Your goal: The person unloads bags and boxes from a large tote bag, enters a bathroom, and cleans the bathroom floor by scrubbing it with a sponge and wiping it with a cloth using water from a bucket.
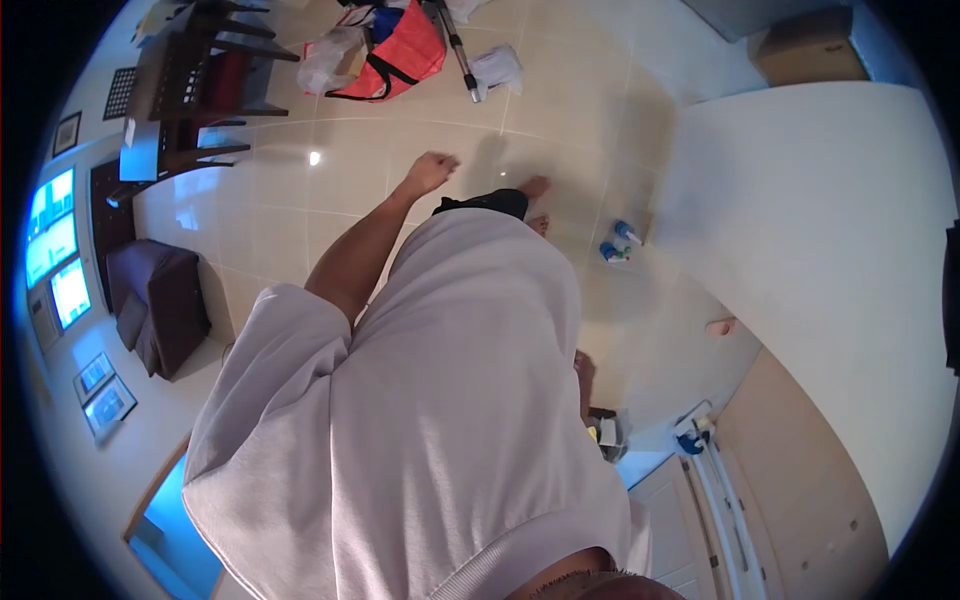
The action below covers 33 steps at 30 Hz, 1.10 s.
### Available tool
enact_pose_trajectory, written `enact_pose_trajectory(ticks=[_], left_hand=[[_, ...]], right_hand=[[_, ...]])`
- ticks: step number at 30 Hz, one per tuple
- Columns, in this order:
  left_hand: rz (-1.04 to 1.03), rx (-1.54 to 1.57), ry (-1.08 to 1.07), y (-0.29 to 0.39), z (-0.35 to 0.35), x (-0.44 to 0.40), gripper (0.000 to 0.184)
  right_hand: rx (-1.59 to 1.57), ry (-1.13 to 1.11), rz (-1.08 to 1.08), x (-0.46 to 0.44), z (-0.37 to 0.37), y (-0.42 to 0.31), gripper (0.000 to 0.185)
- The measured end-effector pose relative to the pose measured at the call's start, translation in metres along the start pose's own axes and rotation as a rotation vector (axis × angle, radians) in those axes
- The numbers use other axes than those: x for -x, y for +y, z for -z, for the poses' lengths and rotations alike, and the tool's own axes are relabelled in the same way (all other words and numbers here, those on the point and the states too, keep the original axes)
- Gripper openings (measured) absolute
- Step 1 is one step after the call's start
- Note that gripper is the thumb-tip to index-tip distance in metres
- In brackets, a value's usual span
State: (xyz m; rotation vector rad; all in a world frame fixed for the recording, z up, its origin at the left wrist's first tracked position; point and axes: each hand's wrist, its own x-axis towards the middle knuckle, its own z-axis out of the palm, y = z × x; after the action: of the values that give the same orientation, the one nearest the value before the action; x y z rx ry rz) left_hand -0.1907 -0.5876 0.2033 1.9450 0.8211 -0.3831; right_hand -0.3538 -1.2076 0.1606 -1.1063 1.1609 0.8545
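My left hand (pixel 432 173) hangs out in front of my left hip, above the tiled floor. Its fingers are loosely bent and slightly apart, and I see nothing in them. It is nearest to my black shorts (pixel 490 205), below the hem of my pale shirt (pixel 450 350). Only a sliver of my right hand or forearm (pixel 586 385) shows past the shirt's right side. The fingers there are hidden, so whatever they may hold does not show. My bare feet (pixel 536 188) are on the floor.
Blue-topped bottles (pixel 615 245) stand on the floor to my right, near a large white surface (pixel 810 200). Ahead lies a red bag (pixel 405 60) beside a metal pole (pixel 458 55). A dark table (pixel 150 130) with chairs and a brown armchair (pixel 165 300) are at left.
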Motion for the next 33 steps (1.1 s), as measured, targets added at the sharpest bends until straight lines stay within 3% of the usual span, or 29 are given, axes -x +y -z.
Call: enact_pose_trajectory(ticks=[1, 3, 5, 6, 7, 8, 9, 11, 13, 15, 17, 20, 24, 27, 32, 33], left_hand=[[0.080, -0.031, 0.002, -0.044, 0.006, 0.008, 0.043], [0.304, -0.166, -0.044, -0.109, 0.025, 0.034, 0.038], [0.357, 0.171, -0.053, -0.247, 0.010, 0.043, 0.020], [0.737, 0.240, -0.061, -0.257, 0.016, 0.059, 0.033], [0.761, 0.136, -0.032, -0.179, 0.023, 0.097, 0.016], [0.594, -0.089, -0.195, -0.231, 0.015, 0.095, 0.018], [0.705, 0.071, -0.124, -0.206, 0.017, 0.105, 0.019], [0.560, 0.086, -0.142, -0.201, 0.017, 0.111, 0.021], [0.596, 0.350, -0.033, -0.184, 0.026, 0.105, 0.024], [0.396, 0.143, -0.112, -0.191, 0.040, 0.080, 0.032], [0.492, 0.602, 0.198, -0.149, 0.071, 0.082, 0.033], [0.445, 0.677, 0.348, -0.131, 0.109, 0.066, 0.032], [0.352, 0.666, 0.457, -0.149, 0.144, 0.048, 0.031], [0.388, 0.630, 0.471, -0.143, 0.167, 0.044, 0.033], [0.346, 0.532, 0.517, -0.144, 0.175, 0.010, 0.030], [0.387, 0.506, 0.472, -0.125, 0.188, 0.001, 0.030]], right_hand=[[-0.032, 0.024, 0.043, -0.006, -0.005, -0.031, 0.020], [-0.020, 0.298, 0.152, 0.005, -0.030, -0.101, 0.024], [0.080, 0.372, 0.285, 0.028, -0.058, -0.166, 0.037], [0.102, 0.358, 0.306, 0.034, -0.073, -0.192, 0.037], [0.171, 0.373, 0.358, 0.040, -0.086, -0.213, 0.036], [0.240, 0.387, 0.408, 0.041, -0.101, -0.230, 0.035], [0.261, 0.377, 0.419, 0.036, -0.112, -0.242, 0.035], [0.283, 0.337, 0.405, 0.022, -0.133, -0.254, 0.033], [0.380, 0.322, 0.336, 0.011, -0.170, -0.254, 0.033], [0.545, 0.240, 0.235, -0.001, -0.200, -0.250, 0.031], [0.786, 0.184, 0.150, 0.002, -0.253, -0.252, 0.031], [1.047, 0.108, 0.123, -0.005, -0.331, -0.267, 0.030], [0.925, -0.107, 0.288, -0.010, -0.423, -0.304, 0.021], [1.134, -0.129, 0.468, -0.033, -0.483, -0.346, 0.028], [1.270, -0.135, 0.593, -0.047, -0.634, -0.384, 0.020], [1.335, -0.192, 0.699, -0.047, -0.670, -0.381, 0.019]])
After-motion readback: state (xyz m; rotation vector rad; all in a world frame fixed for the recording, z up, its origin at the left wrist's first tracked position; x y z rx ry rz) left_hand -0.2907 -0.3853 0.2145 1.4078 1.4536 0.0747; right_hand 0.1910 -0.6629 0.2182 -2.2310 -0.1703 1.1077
